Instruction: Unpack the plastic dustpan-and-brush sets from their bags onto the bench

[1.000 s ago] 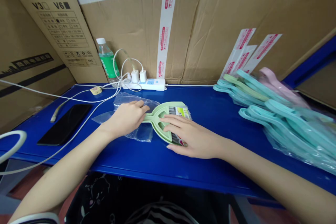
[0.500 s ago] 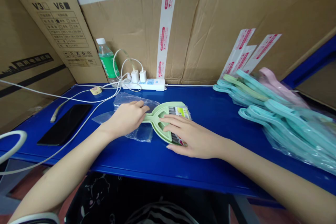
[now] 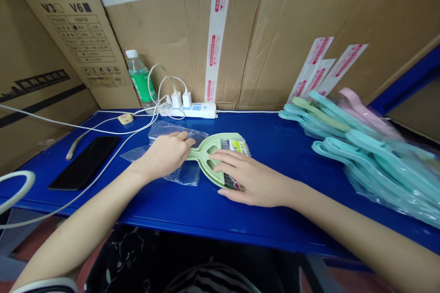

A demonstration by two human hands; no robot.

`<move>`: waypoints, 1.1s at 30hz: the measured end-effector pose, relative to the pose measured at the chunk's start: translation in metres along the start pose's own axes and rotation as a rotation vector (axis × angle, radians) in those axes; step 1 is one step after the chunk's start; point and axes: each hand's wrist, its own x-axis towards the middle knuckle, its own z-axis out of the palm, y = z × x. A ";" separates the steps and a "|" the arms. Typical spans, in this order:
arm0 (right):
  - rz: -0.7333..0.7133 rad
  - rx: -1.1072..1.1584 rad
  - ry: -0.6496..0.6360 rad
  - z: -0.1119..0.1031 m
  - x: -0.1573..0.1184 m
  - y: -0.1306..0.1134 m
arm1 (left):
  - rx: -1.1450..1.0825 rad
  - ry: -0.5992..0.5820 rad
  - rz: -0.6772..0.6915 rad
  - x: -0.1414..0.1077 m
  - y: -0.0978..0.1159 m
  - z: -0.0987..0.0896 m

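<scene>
A light green dustpan with a brush nested in it lies on the blue table, its handle pointing left. My left hand is closed round the handle, which its fingers mostly hide. Over the brush's bristles and printed label rests my right hand, its fingers a little apart on the brush and the dustpan's edge. A clear plastic bag is spread flat beneath my left hand and the handle.
Bagged turquoise, green and pink sets lie at the right. A power strip with chargers, a bottle and cardboard boxes stand behind. A black phone and white cables are at the left.
</scene>
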 end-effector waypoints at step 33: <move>-0.002 0.004 0.006 0.001 -0.001 0.001 | 0.029 -0.012 -0.002 0.000 0.000 -0.001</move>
